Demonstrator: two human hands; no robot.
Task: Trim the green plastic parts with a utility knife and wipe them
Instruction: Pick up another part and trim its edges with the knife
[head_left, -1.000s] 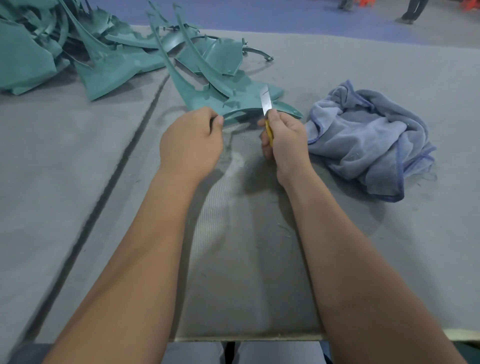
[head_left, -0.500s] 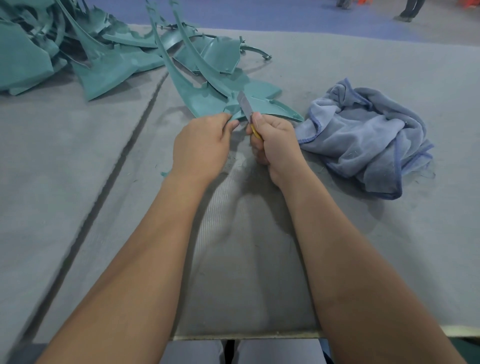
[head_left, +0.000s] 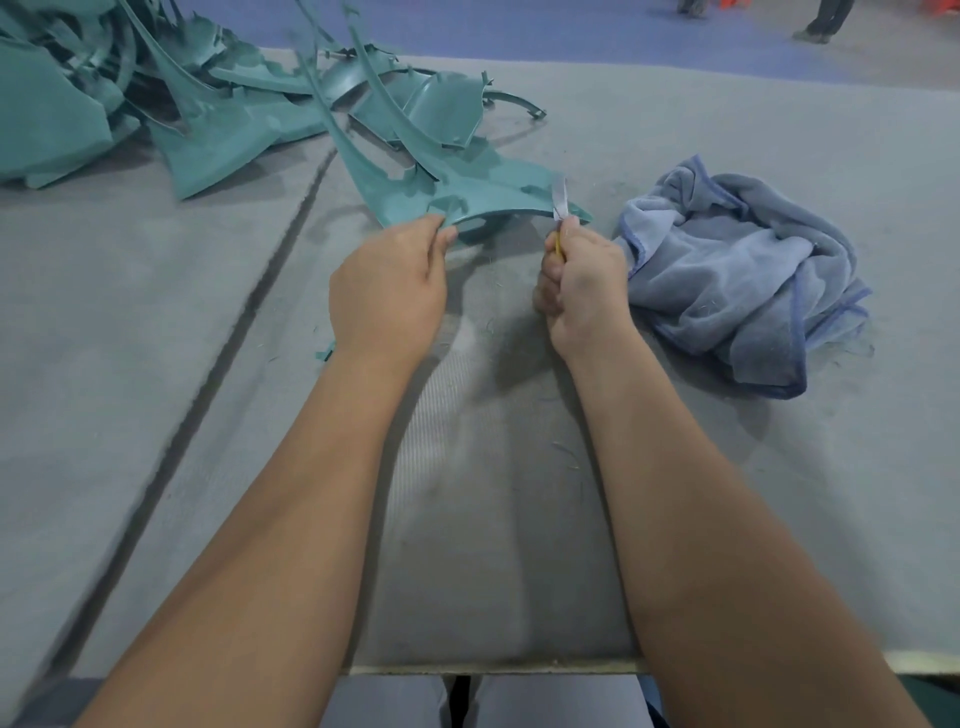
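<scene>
Green plastic part (head_left: 467, 195) sits on the grey felt table (head_left: 130, 312), near edge lifted off the surface. Left hand (head_left: 387, 291) pinches that edge at its left end; right hand (head_left: 582, 283) is fisted round the utility knife (head_left: 560, 208). Half a second ago the blade was mid-edge beside the left thumb; now it's out at the right tip, blurred, so one pass along this edge looks finished. Green shavings litter the felt. Blue towel (head_left: 737, 270) lies just right of the knife hand, untouched; wiping is probably next. Untrimmed pile (head_left: 156, 104) waits at far left.
</scene>
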